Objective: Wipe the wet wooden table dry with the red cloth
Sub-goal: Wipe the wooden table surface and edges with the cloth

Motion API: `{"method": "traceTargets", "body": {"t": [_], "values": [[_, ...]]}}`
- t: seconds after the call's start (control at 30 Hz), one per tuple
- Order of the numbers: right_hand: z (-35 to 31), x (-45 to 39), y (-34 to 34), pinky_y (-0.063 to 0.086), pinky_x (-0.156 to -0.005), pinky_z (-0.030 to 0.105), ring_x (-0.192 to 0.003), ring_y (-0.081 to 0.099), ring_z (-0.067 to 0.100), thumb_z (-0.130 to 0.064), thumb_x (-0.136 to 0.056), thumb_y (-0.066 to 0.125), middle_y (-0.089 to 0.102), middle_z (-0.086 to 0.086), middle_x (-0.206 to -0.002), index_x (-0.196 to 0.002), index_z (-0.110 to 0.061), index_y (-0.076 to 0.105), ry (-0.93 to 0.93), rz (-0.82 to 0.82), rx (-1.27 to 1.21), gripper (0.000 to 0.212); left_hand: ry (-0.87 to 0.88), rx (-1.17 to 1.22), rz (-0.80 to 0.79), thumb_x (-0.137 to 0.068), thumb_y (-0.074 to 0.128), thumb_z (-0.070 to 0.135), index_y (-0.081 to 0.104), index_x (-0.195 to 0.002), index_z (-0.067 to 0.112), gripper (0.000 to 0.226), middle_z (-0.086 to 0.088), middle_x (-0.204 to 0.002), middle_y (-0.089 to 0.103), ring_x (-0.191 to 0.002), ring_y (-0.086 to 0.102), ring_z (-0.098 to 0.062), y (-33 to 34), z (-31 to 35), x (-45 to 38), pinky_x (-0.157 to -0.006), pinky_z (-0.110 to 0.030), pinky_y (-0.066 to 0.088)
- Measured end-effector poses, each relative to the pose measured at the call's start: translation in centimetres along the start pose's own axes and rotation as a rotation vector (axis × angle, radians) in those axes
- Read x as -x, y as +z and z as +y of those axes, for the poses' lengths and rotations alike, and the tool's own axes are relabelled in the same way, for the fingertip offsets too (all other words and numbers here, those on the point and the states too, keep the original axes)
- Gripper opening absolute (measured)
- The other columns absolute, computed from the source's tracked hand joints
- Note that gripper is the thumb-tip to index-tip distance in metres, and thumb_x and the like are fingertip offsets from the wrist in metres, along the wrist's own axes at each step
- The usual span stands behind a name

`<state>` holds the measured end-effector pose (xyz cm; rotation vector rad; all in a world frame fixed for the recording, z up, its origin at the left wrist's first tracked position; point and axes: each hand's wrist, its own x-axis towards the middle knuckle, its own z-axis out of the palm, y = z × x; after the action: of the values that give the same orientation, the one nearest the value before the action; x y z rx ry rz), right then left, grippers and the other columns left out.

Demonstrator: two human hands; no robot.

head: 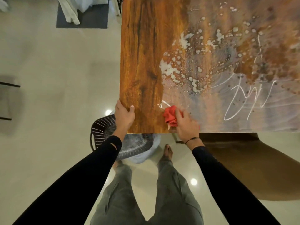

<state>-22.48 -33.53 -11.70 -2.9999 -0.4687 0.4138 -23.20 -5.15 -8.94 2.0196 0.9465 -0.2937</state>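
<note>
Red cloth (170,116) is lying bunched near the tabletop (142,62) front edge, right hand (186,125) gripping it, left hand (124,115) clasping the corner; flattening the cloth and sweeping overlapping strokes toward the droplets (186,69) would be working best.

No readable text, label, brand, number or sign anywhere. Only white squiggly streaks (248,99) on the wet right part of the worktop (142,62), looping and zigzag like handwriting but forming no letters or digits. Nothing printed on the red cloth (169,116), the sleeves or the floor mat (95,18).
</note>
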Motion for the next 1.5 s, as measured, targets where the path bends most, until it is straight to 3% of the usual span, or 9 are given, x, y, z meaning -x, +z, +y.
{"method": "traceTargets", "body": {"t": [0.2, 0.3, 0.6, 0.77, 0.93, 1.1, 1.23, 1.4, 1.5], "values": [[2.8, -2.5, -1.5, 0.044, -0.057, 0.039, -0.092, 0.064, 0.041, -0.027, -0.100, 0.060, 0.055, 0.019, -0.123, -0.152, -0.013, 0.045, 0.384, 0.140, -0.139, 0.056, -0.037, -0.243, 0.048, -0.103, 0.062, 0.052, 0.003, -0.170, 0.006, 0.100, -0.017, -0.177, 0.009, -0.162, 0.015, -0.041, 1.9, 0.3, 0.9, -0.130, -0.058, 0.021], [-0.8, -2.2, -0.9, 0.058, -0.056, 0.043, -0.085, 0.065, 0.035, -0.024, -0.102, 0.062, 0.053, 0.018, -0.127, -0.152, -0.015, 0.038, 0.394, 0.149, -0.189, 0.056, -0.054, -0.333, 0.030, -0.097, 0.067, 0.061, 0.000, -0.170, 0.010, 0.111, -0.015, -0.178, 0.004, -0.162, 0.013, -0.042, 2.1, 0.4, 0.9, -0.128, -0.062, 0.023], [0.4, -0.7, -0.2, 0.056, -0.053, 0.029, -0.076, 0.066, 0.020, -0.031, -0.095, 0.080, 0.062, 0.012, -0.119, -0.150, -0.013, 0.055, -0.554, 0.015, 0.015, 0.063, -0.003, -0.534, 0.010, -0.085, 0.078, 0.067, -0.002, -0.168, 0.008, 0.130, -0.018, -0.177, -0.002, -0.159, 0.014, -0.049, 2.1, 1.3, 1.6, -0.118, -0.072, 0.035], [6.7, -3.1, -1.7, 0.046, -0.060, 0.034, -0.077, 0.058, 0.024, -0.033, -0.108, 0.057, 0.058, 0.012, -0.121, -0.148, -0.018, 0.046, 0.094, 0.159, -0.084, 0.044, 0.190, -0.746, -0.086, -0.095, 0.068, 0.063, -0.007, -0.170, 0.008, 0.119, -0.016, -0.178, -0.013, -0.165, -0.005, -0.037, 1.5, 2.7, 1.6, -0.130, -0.064, 0.014], [0.4, -6.3, -1.9, 0.057, -0.067, 0.043, -0.089, 0.063, 0.029, -0.029, -0.104, 0.059, 0.055, 0.013, -0.124, -0.151, -0.014, 0.040, 0.608, 0.313, -0.235, 0.053, 0.282, -0.800, -0.139, -0.089, 0.072, 0.067, -0.006, -0.169, 0.004, 0.127, -0.021, -0.177, -0.008, -0.165, 0.001, -0.037, 0.8, 2.8, 0.9, -0.132, -0.051, 0.016], [-9.6, -5.0, 0.2, 0.059, -0.056, 0.038, -0.082, 0.067, 0.022, -0.022, -0.108, 0.056, 0.050, 0.017, -0.139, -0.153, -0.015, 0.042, 0.057, 0.144, -0.129, 0.048, 0.347, -0.901, -0.160, -0.069, 0.079, 0.082, -0.005, -0.169, 0.005, 0.151, -0.020, -0.178, -0.004, -0.165, 0.008, -0.037, -0.3, 2.2, 0.7, -0.127, -0.052, 0.033], [-6.1, -4.0, -0.4, 0.061, -0.062, 0.039, -0.087, 0.066, 0.023, -0.042, -0.112, 0.052, 0.054, 0.008, -0.123, -0.150, -0.019, 0.046, -0.216, 0.062, -0.117, 0.044, 0.372, -0.961, -0.174, -0.061, 0.080, 0.086, -0.008, -0.169, 0.008, 0.159, -0.018, -0.178, -0.004, -0.164, 0.010, -0.035, -1.2, 2.1, 0.6, -0.125, -0.051, 0.036], [0.8, -9.3, -2.0, 0.031, -0.050, 0.024, -0.070, 0.052, 0.016, -0.036, -0.113, 0.052, 0.057, 0.008, -0.124, -0.150, -0.015, 0.048, 0.019, 0.185, -0.110, 0.043, 0.336, -0.974, -0.160, -0.060, 0.078, 0.087, -0.010, -0.168, 0.009, 0.159, -0.016, -0.178, -0.004, -0.165, 0.009, -0.034, -0.9, 2.7, 0.7, -0.126, -0.051, 0.033], [1.6, -14.6, -3.1, 0.037, -0.055, 0.031, -0.068, 0.056, 0.025, -0.025, -0.108, 0.051, 0.059, 0.015, -0.120, -0.140, -0.011, 0.051, 0.175, 0.249, -0.125, 0.035, 0.304, -0.955, -0.162, -0.059, 0.082, 0.083, -0.010, -0.168, 0.012, 0.159, -0.014, -0.178, -0.004, -0.165, 0.009, -0.034, -0.6, 2.9, 0.7, -0.127, -0.051, 0.029]]}}
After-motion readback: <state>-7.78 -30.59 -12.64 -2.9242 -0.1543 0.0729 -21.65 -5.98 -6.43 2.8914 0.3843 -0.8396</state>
